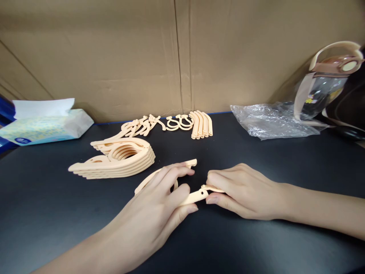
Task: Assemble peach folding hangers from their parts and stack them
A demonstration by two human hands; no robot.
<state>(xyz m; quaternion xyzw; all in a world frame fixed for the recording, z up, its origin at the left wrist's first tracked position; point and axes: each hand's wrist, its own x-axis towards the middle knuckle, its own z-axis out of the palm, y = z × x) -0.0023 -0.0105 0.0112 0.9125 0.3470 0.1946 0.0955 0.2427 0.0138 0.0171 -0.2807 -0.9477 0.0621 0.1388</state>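
My left hand point(155, 198) is closed round a cream plastic hanger point(195, 196) just above the black table. One end of that hanger, with a small dark hole, sticks out between thumb and fingers; another end points away behind the knuckles. My right hand point(245, 192) pinches a thin cream hanger arm point(212, 188), most of it hidden by the fingers. Its tip meets the holed end of the hanger, though whether the two are joined I cannot tell. Left of my hands lies a neat stack of cream folding hangers point(134, 161).
Along the back lie loose hanger parts point(139, 126), ring-shaped hook pieces point(180, 122) and a row of curved arms point(202, 125). A tissue pack point(48, 125) sits at the left. To the right are a clear plastic bag point(273, 120) and a drinking bottle point(327, 89). Cardboard point(128, 49) stands behind.
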